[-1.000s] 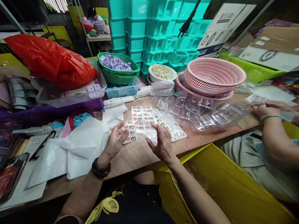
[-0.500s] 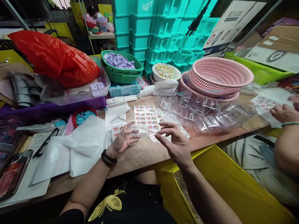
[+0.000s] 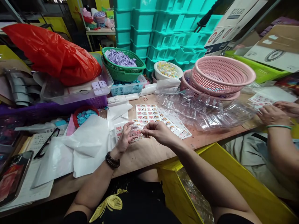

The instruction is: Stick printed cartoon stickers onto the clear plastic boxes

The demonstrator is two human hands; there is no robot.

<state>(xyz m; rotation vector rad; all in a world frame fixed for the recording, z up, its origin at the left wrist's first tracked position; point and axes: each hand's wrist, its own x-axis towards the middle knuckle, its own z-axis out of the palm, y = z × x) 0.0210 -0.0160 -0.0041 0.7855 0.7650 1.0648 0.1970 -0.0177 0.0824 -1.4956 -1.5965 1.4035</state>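
Note:
In the head view, my left hand [image 3: 123,138] holds a small clear plastic box [image 3: 136,132] between thumb and fingers, above the table. Pink print shows through it; I cannot tell whether that is on the box or on the sheet below. My right hand [image 3: 158,132] is closed in a pinch at the box's right end, and what its fingertips grip is too small to make out. Just beyond my hands lie sticker sheets [image 3: 147,112] with pink lettering and small cartoon figures, partly covered by the hands and the box.
Clear plastic boxes [image 3: 210,115] pile up at the right, before pink baskets [image 3: 223,76]. White backing paper [image 3: 88,146] lies left, near a red bowl [image 3: 75,119] of blue pieces. A co-worker's hands [image 3: 273,115] handle a sheet at far right. A yellow-lined bin [image 3: 224,174] stands below the table edge.
My right hand has moved left to the box, its spread fingers closing into a pinch. My left hand keeps the box. The co-worker's hands have shifted left over their sheet.

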